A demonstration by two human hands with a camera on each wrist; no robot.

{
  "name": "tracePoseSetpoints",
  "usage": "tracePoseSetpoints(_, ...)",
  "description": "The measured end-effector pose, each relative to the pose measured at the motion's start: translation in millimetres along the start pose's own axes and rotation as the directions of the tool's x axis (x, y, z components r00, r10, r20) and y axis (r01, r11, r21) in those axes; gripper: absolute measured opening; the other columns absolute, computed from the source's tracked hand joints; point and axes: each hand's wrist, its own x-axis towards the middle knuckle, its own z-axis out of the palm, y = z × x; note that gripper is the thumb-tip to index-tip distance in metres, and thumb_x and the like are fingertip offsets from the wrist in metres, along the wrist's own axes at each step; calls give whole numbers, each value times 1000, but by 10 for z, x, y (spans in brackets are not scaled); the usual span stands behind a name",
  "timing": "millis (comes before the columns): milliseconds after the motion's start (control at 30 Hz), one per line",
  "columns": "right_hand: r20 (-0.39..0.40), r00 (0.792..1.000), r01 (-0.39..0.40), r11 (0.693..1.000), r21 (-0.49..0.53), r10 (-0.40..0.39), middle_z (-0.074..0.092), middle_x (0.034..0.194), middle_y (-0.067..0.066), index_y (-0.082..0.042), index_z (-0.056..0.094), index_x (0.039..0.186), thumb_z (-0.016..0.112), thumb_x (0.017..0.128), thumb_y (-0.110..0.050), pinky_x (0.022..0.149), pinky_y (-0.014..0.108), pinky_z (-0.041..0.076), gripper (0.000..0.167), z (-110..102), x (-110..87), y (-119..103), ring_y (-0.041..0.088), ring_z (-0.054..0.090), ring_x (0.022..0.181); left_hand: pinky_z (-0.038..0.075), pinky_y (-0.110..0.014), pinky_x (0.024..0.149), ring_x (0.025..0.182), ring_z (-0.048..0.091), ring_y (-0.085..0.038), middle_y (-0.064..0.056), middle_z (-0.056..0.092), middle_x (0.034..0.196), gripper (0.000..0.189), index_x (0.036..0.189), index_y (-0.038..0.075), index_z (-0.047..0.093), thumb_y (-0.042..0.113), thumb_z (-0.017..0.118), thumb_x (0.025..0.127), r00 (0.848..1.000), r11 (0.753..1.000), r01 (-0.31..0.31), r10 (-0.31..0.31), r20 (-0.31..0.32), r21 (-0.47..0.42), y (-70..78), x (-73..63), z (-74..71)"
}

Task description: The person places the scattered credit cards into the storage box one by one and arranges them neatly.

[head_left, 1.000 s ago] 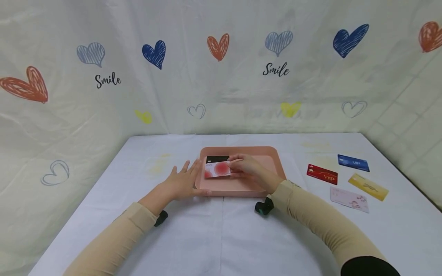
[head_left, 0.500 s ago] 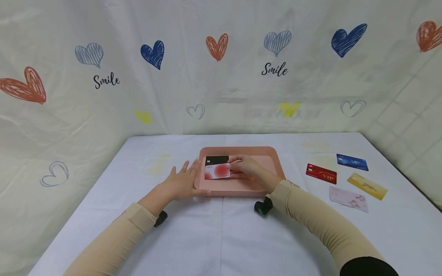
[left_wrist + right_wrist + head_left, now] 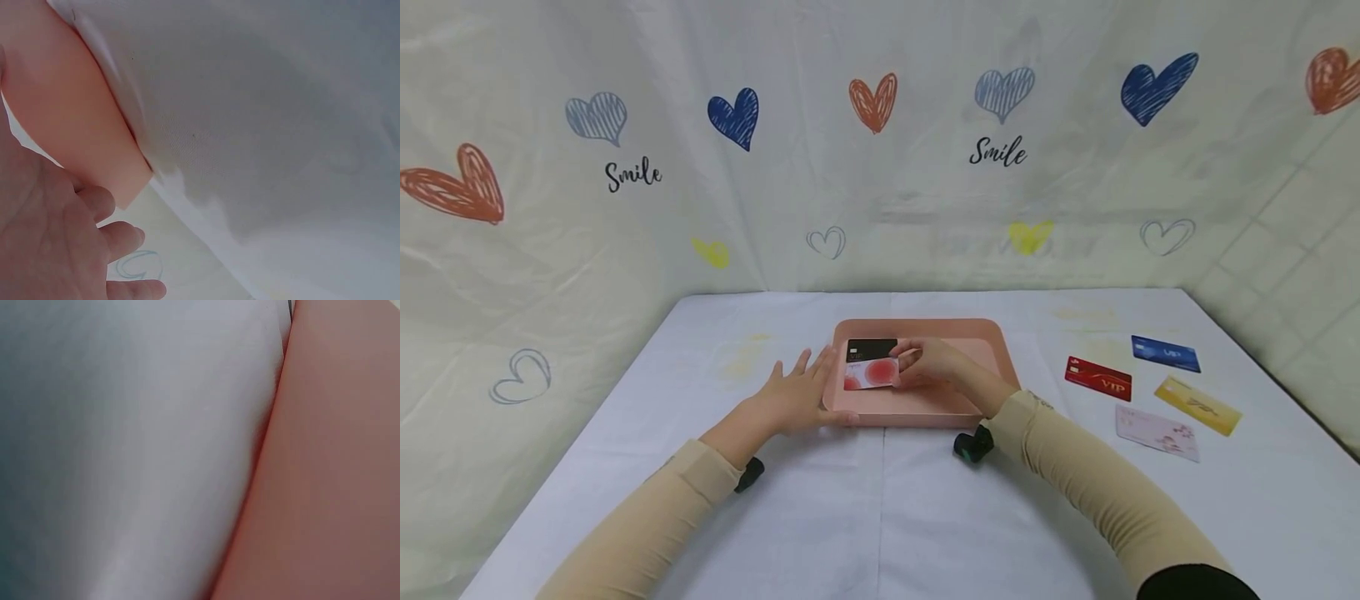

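A shallow pink tray point(image 3: 917, 408) lies on the white cloth, its left wall showing in the left wrist view as a pink panel point(image 3: 69, 106). Inside its left half, a white card with red circles point(image 3: 865, 375) overlaps a black card point(image 3: 871, 348), which shows above it. My left hand point(image 3: 797, 400) spreads its fingers against the tray's left side, the thumb along the near rim. In the left wrist view the palm and fingertips of this left hand point(image 3: 56, 231) face the wall. My right hand point(image 3: 936, 364) hovers over the tray, loosely bent fingertips right at the white card's right edge.
Right of the tray lie a red VIP card point(image 3: 1098, 378), a blue card point(image 3: 1166, 353), a gold card point(image 3: 1198, 405) and a pale pink flowered card point(image 3: 1157, 432). A curtain with hearts point(image 3: 880, 183) hangs behind the table.
The right fingers have loosened and lifted from the white card, which they gripped before. That card now lies slightly lower over the black one. The left hand has stayed in place.
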Motion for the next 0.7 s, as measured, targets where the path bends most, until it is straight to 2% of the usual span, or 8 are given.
tracePoseSetpoints(167, 8, 999, 37, 994, -99, -37, 65, 118, 15, -2, 59, 137, 83, 86, -8, 86, 28, 56, 57, 8, -4, 6, 26, 61, 107, 8, -71, 117, 155, 6, -42, -9, 9, 172, 119, 166, 9, 4, 80, 57, 86, 1000, 1000, 2, -2, 1, 6, 14, 2, 0)
tracePoseSetpoints(467, 11, 997, 78, 984, -161, -77, 66, 111, 13, 0, 59, 138, 82, 86, -5, 84, 26, 55, 58, 33, -55, -32, 23, 62, 98, 8, -71, 117, 155, 6, -42, -9, 10, 172, 119, 166, 9, 4, 80, 57, 86, 1000, 1000, 10, -10, 9, 11, 29, -7, -13)
tracePoseSetpoints(700, -3, 997, 77, 966, -245, -80, 65, 108, 12, -2, 62, 134, 83, 86, -7, 84, 28, 56, 52, 47, -55, -66, 24, 60, 100, 7, -70, 118, 156, 6, -40, -9, 10, 172, 119, 166, 10, 4, 81, 56, 85, 1000, 1000, 17, -17, 16, 10, 34, -12, -20)
